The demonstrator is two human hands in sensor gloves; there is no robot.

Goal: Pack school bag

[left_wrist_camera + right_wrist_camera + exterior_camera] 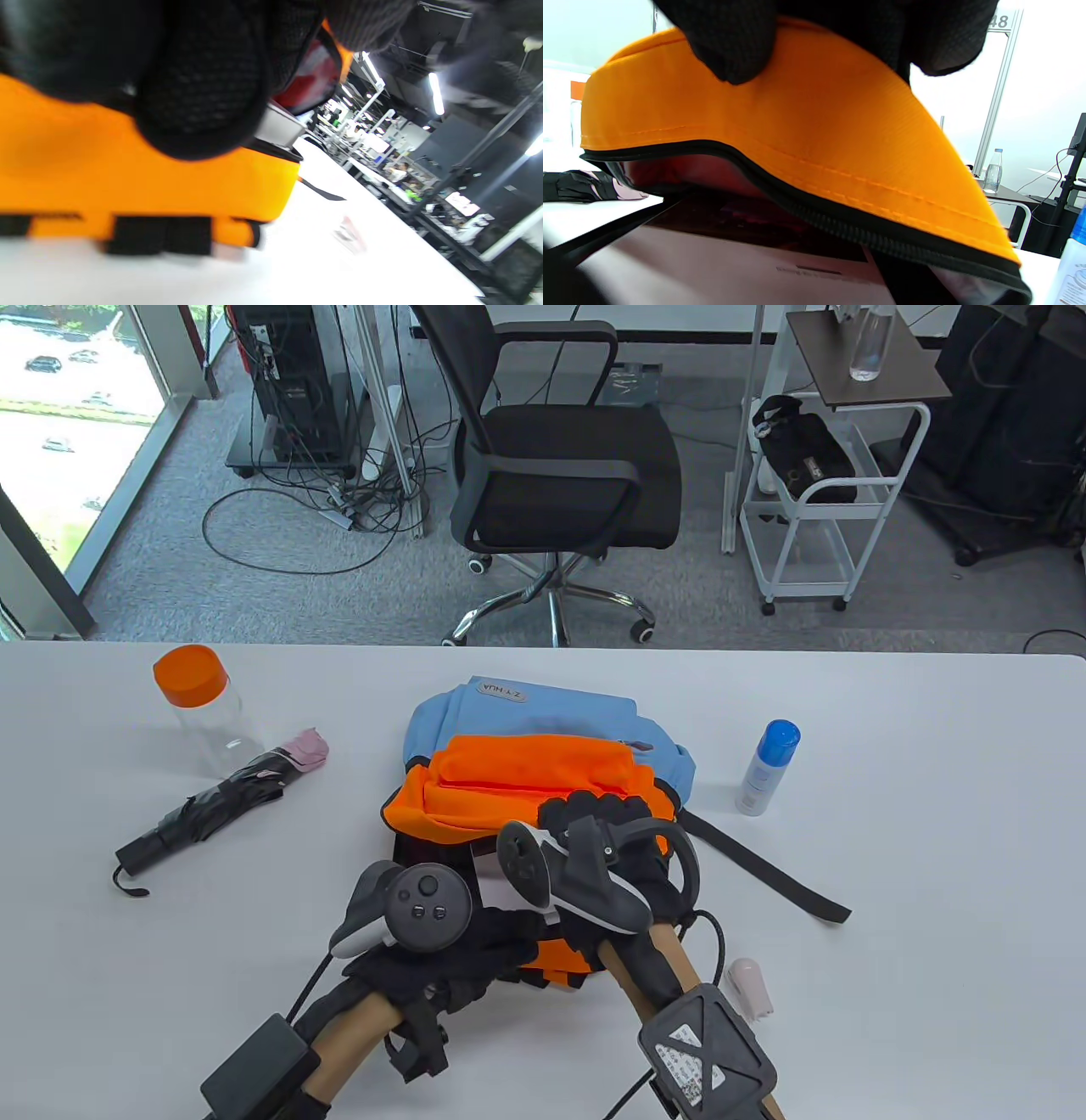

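The school bag [526, 776], orange in front and light blue behind, lies flat at the table's middle. My right hand [585, 810] grips the orange front flap [814, 144] and holds it lifted, fingers [734, 46] over its top, so the zip opening gapes. A white book [734, 262] with a dark band lies in the opening; its corner [489, 884] shows between the two trackers. My left hand [501, 937] is at the bag's near edge, fingers [199, 84] curled over the orange side wall [127, 178]. Its palm is hidden.
A folded black-and-pink umbrella [216, 806] and a clear bottle with an orange lid [199, 708] lie left of the bag. A white spray bottle with a blue cap [768, 768] stands right. A black strap [764, 869] trails right. A small pale item [751, 984] lies near my right forearm.
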